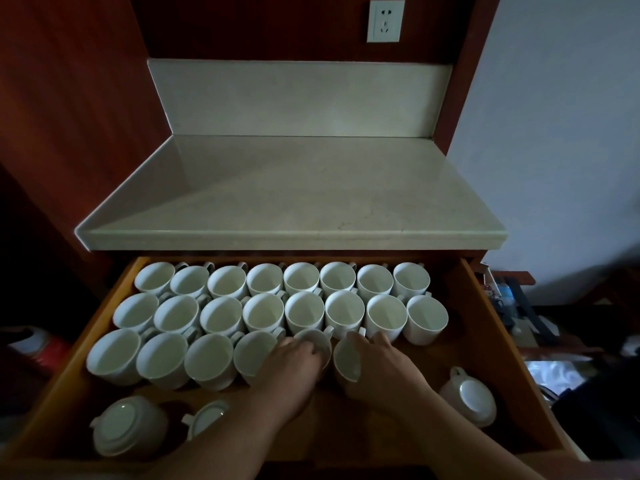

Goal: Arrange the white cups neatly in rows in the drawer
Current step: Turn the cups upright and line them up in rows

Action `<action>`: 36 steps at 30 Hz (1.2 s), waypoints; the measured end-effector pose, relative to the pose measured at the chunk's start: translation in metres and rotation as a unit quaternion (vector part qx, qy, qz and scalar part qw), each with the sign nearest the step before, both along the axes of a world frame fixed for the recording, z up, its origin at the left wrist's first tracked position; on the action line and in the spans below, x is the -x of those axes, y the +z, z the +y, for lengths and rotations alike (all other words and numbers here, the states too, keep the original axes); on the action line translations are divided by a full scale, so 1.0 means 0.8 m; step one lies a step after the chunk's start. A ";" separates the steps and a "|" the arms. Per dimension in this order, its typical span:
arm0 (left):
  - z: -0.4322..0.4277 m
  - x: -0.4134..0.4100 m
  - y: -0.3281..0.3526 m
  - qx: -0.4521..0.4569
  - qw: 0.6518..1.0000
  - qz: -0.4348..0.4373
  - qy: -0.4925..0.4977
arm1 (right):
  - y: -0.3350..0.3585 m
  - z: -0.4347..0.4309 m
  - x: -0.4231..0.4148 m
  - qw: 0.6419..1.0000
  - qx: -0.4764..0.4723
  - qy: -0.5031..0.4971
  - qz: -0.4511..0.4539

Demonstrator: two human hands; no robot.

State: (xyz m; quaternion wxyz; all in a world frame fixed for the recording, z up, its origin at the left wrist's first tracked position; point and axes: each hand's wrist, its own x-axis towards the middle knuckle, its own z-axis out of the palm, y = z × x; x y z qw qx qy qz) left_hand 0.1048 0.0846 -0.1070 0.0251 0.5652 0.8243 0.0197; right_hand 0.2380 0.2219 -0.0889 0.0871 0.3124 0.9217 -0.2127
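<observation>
An open wooden drawer holds several white cups standing upright in rows. The back row and the middle row run across the drawer. The front row fills the left half. My left hand grips a cup at the end of that front row. My right hand grips the cup just beside it. Three cups lie upside down near the drawer's front: two at the left and one at the right.
A pale stone countertop overhangs the drawer's back. A wall socket sits above it. Dark wooden panels flank the left side. Cluttered items lie on the floor to the right of the drawer.
</observation>
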 end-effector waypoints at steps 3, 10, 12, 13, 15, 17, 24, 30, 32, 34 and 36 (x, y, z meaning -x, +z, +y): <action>0.001 0.004 -0.008 0.015 1.000 0.022 0.006 | -0.005 0.002 0.000 1.000 0.001 -0.005 0.003; 0.003 0.006 -0.008 0.003 1.000 0.013 0.007 | -0.006 0.006 0.009 0.999 -0.001 -0.023 0.024; 0.004 0.004 -0.004 0.007 1.000 0.013 0.005 | -0.007 0.006 0.011 0.999 -0.005 -0.022 0.028; 0.004 0.002 -0.001 0.012 1.000 0.014 0.006 | -0.008 0.006 0.011 0.999 -0.006 -0.020 0.031; 0.004 0.000 0.007 0.027 1.000 0.015 0.001 | -0.003 0.006 0.009 1.000 -0.001 -0.017 0.025; -0.002 -0.002 0.018 0.006 1.000 -0.006 -0.011 | 0.010 0.009 0.003 1.000 -0.014 -0.003 0.005; -0.093 0.054 0.103 0.025 0.967 -0.189 0.171 | 0.085 -0.030 0.038 0.992 0.022 0.087 0.090; -0.164 0.060 0.103 0.197 0.936 -0.187 0.224 | 0.044 -0.112 0.098 0.938 0.184 0.284 -0.074; -0.163 0.058 0.097 0.208 0.920 -0.247 0.223 | 0.025 -0.127 0.111 0.924 0.195 0.304 -0.125; -0.155 0.058 0.094 0.238 0.900 -0.289 0.223 | 0.014 -0.132 0.120 0.918 0.208 0.297 -0.161; -0.148 0.057 0.088 0.277 0.899 -0.283 0.188 | 0.006 -0.132 0.123 0.914 0.253 0.276 -0.158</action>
